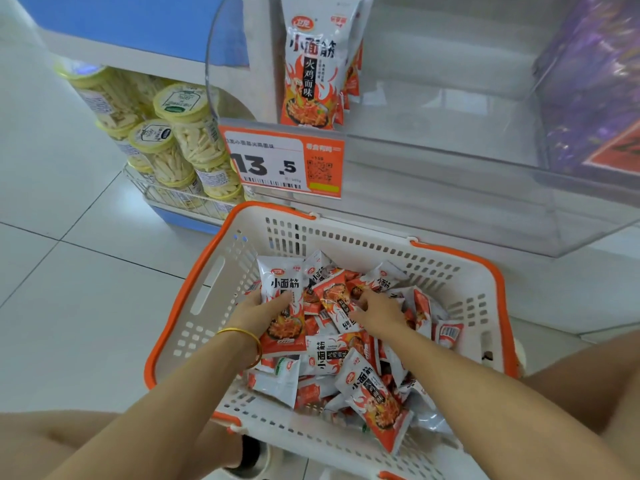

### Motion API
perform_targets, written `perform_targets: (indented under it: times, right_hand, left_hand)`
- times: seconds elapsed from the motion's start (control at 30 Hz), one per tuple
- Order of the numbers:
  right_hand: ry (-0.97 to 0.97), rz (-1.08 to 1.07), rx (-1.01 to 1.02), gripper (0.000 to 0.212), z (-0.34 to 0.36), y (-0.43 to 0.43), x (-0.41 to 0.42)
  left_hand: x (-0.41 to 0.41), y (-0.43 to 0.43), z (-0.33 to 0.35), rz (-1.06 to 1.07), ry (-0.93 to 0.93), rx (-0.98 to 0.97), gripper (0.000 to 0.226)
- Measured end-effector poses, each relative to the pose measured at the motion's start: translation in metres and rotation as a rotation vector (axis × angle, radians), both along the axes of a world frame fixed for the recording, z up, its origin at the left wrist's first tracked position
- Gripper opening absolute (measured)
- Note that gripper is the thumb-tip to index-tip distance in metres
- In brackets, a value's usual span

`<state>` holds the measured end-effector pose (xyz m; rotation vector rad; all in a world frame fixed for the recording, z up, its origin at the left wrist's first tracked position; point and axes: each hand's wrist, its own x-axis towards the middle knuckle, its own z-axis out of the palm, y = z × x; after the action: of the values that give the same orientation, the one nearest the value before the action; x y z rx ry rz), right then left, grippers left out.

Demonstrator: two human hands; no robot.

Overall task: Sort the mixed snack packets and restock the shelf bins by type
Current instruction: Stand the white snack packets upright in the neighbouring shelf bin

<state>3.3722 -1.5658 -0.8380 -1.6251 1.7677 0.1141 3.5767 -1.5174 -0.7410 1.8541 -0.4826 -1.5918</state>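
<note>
Inside basket (194, 292), left hand (258, 311) around one packet (282, 282) (right hand (379, 311) among others (374, 393))

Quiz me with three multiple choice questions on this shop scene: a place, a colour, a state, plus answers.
1. Where do the jars stand? A on the floor B on a rack left of the bin C inside the bin
2. What colour is the basket rim? A blue B orange C green
3. What is the left hand doing? A holding a packet B resting open on the floor C gripping the price tag
Answers: B, jars stack on the wire rack beside the bin; B, orange trim edges the white basket; A, its thumb curls over a packet.
</note>
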Motion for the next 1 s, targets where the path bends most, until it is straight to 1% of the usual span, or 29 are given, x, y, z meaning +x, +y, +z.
perform_targets:
  times: [0.07,0.1,0.13,0.2,0.23,0.3,0.37,0.43,0.5,0.53,0.6,0.63,0.67,0.7,0.77,0.8,0.83,0.87,0.9,0.93,0.97,1.0]
  right_hand:
    - [-0.239,-0.096,-0.027,0.017,0.010,0.002,-0.008]
    - [-0.312,-0.122,-0.052,0.020,0.018,0.002,-0.011]
    - [-0.343,-0.128,-0.088,0.024,0.028,0.002,-0.015]
    - [-0.349,-0.096,-0.161,0.036,0.050,0.000,-0.022]
    - [-0.338,-0.053,-0.186,0.037,0.065,0.000,-0.026]
    - [-0.288,0.125,-0.179,0.037,0.100,0.003,-0.034]
    - [-0.190,0.352,-0.105,0.043,0.133,0.010,-0.037]
    - [-0.162,0.489,-0.064,0.048,0.157,0.017,-0.035]
    - [-0.233,0.507,-0.077,0.048,0.169,0.023,-0.029]
    - [-0.257,0.505,-0.109,0.047,0.173,0.025,-0.026]
    - [-0.263,0.497,-0.185,0.050,0.176,0.026,-0.020]
    - [-0.258,0.492,-0.212,0.051,0.177,0.025,-0.017]
    - [-0.260,0.487,-0.235,0.051,0.177,0.024,-0.015]
    - [-0.265,0.488,-0.245,0.052,0.175,0.023,-0.013]
    - [-0.305,0.496,-0.237,0.058,0.173,0.023,-0.007]
    - [-0.352,0.469,-0.231,0.062,0.171,0.023,-0.004]
    - [-0.422,0.392,-0.237,0.065,0.167,0.023,-0.001]
    - [-0.497,0.261,-0.255,0.065,0.159,0.024,0.000]
    - [-0.565,0.093,-0.282,0.058,0.151,0.025,0.000]
    - [-0.600,-0.068,-0.308,0.045,0.139,0.027,-0.001]
    - [-0.562,-0.159,-0.307,0.029,0.124,0.028,-0.004]
    - [-0.454,-0.166,-0.252,0.017,0.108,0.031,-0.008]
  left_hand:
    - [0.001,-0.003,-0.002,-0.026,-0.036,-0.002,0.060]
    - [0.004,-0.004,-0.006,-0.007,-0.024,-0.017,0.070]
    - [0.006,-0.005,-0.014,0.016,-0.028,-0.029,0.071]
    - [0.007,-0.006,-0.009,0.010,-0.081,-0.047,0.068]
    - [0.005,-0.005,-0.002,-0.017,-0.128,-0.081,0.061]
    - [0.002,-0.006,0.007,-0.086,-0.265,-0.174,0.029]
    - [-0.002,-0.006,0.012,-0.202,-0.373,-0.266,0.027]
    - [-0.010,-0.006,0.018,-0.350,-0.406,-0.333,0.022]
    - [-0.021,-0.003,0.022,-0.508,-0.341,-0.305,0.022]
    - [-0.026,0.000,0.023,-0.569,-0.272,-0.254,0.029]
    - [-0.029,0.003,0.023,-0.608,-0.075,-0.160,0.059]
    - [-0.029,0.004,0.021,-0.606,0.019,-0.115,0.064]
    - [-0.028,0.005,0.024,-0.621,0.091,-0.091,0.064]
    - [-0.026,0.006,0.025,-0.674,0.120,-0.088,0.063]
    - [-0.022,0.007,0.025,-0.769,0.103,-0.071,0.072]
    - [-0.020,0.008,0.024,-0.795,0.100,-0.071,0.072]
    - [-0.018,0.007,0.022,-0.794,0.099,-0.071,0.065]
    - [-0.016,0.008,0.022,-0.748,0.125,-0.069,0.048]
    - [-0.012,0.008,0.018,-0.672,0.127,-0.063,0.029]
    - [-0.008,0.008,0.016,-0.598,0.121,-0.063,0.017]
    - [-0.004,0.008,0.013,-0.541,0.103,-0.065,0.016]
    - [-0.001,0.008,0.011,-0.499,0.110,-0.066,0.018]
